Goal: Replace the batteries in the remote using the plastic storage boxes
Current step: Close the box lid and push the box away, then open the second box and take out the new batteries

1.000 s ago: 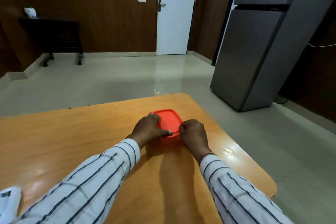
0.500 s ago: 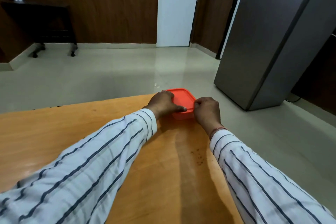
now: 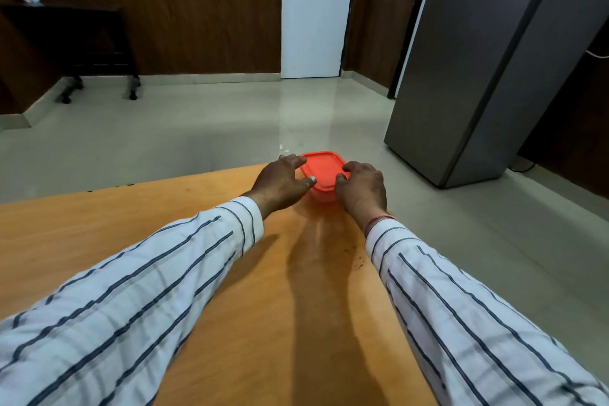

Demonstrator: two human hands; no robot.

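We have one wide head-worn view, looking forward and down along both outstretched sleeves over the desk (image 3: 230, 273). The near desk fills the lower frame close up; its far edge, the floor (image 3: 197, 128), door (image 3: 313, 26) and fridge (image 3: 478, 59) lie beyond.

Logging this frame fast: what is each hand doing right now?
Left hand: open, fingers spread against the left side of the orange lidded plastic storage box.
Right hand: fingers curled over the box's right edge; firm grip cannot be told.
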